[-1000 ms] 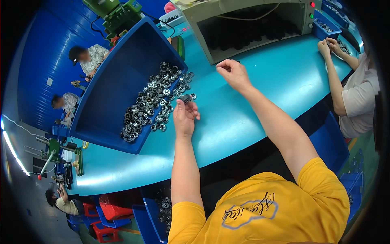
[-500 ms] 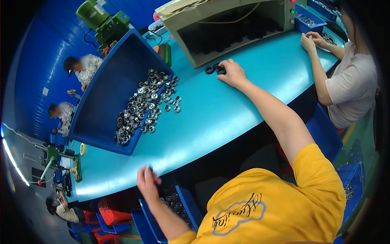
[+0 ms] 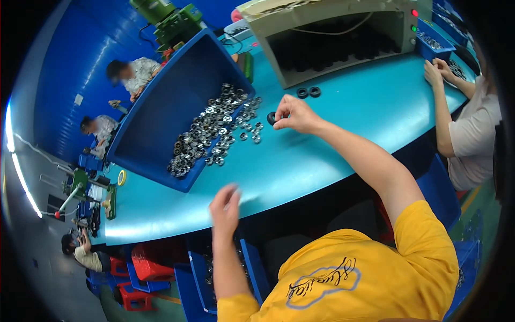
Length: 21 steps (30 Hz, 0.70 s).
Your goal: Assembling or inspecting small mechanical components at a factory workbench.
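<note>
Over the turquoise table, my right hand [image 3: 296, 115] pinches a black ring-shaped part [image 3: 271, 118] between thumb and fingertips. Two more black rings [image 3: 309, 92] lie behind it, in front of the pale metal box. My left hand [image 3: 224, 210] is above the table's near edge, slightly blurred, its fingers partly spread with no part visible in them. Between and beyond my hands, a heap of small shiny metal ring parts [image 3: 209, 129] spills from a tipped blue bin [image 3: 155, 112] onto the tabletop.
The pale metal box [image 3: 272, 51] has an open front with many dark parts inside. A co-worker's hands [image 3: 437, 71] are busy at the right, near a blue tray [image 3: 433, 48]. Blue bins [image 3: 252, 268] stand below the table edge, beside red stools [image 3: 153, 261].
My right hand has drawn one black ring left and nearer, away from the other two. My left hand has risen from beside the table edge up over it, and the dark piece at its fingertips no longer shows.
</note>
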### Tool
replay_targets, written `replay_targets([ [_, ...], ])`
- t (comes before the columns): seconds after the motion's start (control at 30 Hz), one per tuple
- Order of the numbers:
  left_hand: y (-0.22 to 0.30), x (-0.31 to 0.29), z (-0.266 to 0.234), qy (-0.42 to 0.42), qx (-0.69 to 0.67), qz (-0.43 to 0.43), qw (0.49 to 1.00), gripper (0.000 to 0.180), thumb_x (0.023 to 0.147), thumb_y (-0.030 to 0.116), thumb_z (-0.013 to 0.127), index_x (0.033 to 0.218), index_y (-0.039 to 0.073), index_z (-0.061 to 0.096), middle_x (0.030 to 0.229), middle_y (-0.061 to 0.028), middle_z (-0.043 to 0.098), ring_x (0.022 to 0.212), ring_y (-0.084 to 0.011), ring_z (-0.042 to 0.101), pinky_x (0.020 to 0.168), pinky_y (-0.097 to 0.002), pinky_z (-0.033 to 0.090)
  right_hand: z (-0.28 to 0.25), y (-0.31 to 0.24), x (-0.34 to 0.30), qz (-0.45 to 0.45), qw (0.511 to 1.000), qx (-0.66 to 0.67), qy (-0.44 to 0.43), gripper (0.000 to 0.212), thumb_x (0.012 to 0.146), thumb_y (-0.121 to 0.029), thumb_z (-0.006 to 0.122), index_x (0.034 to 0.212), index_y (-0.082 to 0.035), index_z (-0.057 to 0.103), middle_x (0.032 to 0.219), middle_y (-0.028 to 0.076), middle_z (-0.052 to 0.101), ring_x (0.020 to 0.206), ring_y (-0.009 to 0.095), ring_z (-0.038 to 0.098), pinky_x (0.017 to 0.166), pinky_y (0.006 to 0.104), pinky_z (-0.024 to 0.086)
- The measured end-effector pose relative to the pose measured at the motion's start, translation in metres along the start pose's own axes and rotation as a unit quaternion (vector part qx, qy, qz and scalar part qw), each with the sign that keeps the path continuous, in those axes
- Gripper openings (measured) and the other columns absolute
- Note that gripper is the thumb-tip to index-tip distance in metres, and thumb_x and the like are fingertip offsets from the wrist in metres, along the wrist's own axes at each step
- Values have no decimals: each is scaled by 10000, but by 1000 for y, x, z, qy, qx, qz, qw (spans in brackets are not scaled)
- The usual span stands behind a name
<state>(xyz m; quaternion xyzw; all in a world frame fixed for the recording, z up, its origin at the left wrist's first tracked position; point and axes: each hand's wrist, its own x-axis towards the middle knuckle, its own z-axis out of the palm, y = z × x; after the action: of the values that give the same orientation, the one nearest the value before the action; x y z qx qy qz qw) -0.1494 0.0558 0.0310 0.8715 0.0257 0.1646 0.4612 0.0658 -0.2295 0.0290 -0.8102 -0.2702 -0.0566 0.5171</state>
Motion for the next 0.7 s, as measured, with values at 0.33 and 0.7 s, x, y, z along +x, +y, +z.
replay_targets([
  [0.33,11,131,118,-57,-247,3,967,265,993,180,661,1211,30,685,851,-12,670,679,-67,579,569,-215,469,51,11,15,162,897,408,-51,276,821,-290,856,901,-66,716,920,13,640,785,115,593,704,263,501],
  [0.7,-27,135,119,-118,-477,-108,864,172,899,159,777,1008,63,685,767,7,641,616,-98,549,560,-252,443,55,15,16,219,821,499,-171,207,939,-319,731,928,-122,667,918,-50,629,851,66,584,770,248,510],
])
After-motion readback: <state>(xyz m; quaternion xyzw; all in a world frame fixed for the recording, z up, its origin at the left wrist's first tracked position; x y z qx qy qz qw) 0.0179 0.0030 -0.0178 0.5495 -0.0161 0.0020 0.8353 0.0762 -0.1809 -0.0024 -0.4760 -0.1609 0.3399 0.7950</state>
